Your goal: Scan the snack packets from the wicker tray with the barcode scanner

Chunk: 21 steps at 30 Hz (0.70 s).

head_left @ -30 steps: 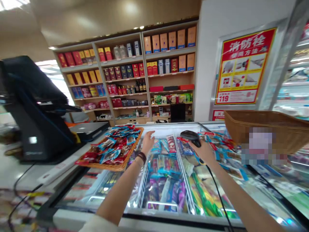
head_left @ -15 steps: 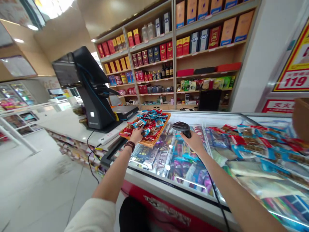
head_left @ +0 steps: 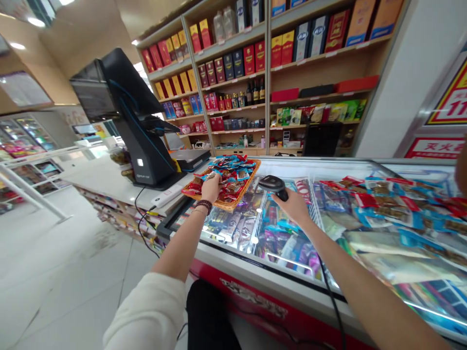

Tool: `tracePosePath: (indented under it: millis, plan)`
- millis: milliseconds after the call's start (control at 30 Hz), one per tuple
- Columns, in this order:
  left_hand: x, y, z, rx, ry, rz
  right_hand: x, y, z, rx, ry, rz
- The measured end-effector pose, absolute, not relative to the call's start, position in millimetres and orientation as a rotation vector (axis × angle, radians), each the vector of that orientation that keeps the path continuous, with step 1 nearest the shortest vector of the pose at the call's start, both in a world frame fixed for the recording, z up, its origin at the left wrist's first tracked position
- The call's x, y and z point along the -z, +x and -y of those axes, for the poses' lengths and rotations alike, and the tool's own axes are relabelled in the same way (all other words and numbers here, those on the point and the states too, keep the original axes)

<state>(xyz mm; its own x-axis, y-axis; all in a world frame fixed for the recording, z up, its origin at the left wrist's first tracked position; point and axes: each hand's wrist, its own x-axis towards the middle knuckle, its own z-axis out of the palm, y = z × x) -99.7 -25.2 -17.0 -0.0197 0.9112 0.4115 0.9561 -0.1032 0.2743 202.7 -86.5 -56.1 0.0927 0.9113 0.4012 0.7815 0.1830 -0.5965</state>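
Wooden shelving [head_left: 233, 92] stacked with red, blue and tan boxes and dark glass bottles rises behind a glass-topped chest freezer [head_left: 270, 287]. Its wire baskets hold glossy foil snack packs [head_left: 280, 243]. To the left, a smooth white bench [head_left: 109, 182] carries a black, angular checkout terminal [head_left: 140, 146].

A shallow woven wicker tray [head_left: 219, 206], heaped with crinkly red and blue foil packets [head_left: 233, 170], sits at the freezer's far left corner, just beside the bench edge. The left hand [head_left: 210, 188], with a dark beaded bracelet [head_left: 204, 206] at its wrist, lies on the packets at the tray's near rim. Its fingers [head_left: 216, 181] touch the foil, but whether they are clenched on a packet I cannot tell.

The right hand [head_left: 295, 208] is closed around the handle of a black barcode scanner [head_left: 272, 183], whose head juts past the fingers [head_left: 282, 197] above the freezer glass. A thin black cable [head_left: 330, 291] runs down from it, past the freezer's front edge.
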Motion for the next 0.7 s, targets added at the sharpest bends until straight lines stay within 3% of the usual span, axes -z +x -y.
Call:
tracePosePath:
  millis: [133, 367, 500, 700]
  plan:
    - [17, -69, 17, 1.381, -2.11, 2.021, 59, 204, 86, -0.241, -1.559, 1.682]
    - [36, 16, 5, 2.744, -2.433, 1.72, 59, 219, 91, -0.367, -1.458, 1.51]
    - [62, 49, 11, 3.082, -2.315, 1.67, 55, 226, 95, -0.398, -1.436, 1.461]
    - [100, 64, 15, 3.247, -2.137, 1.759, 57, 227, 93, -0.316, -1.547, 1.544]
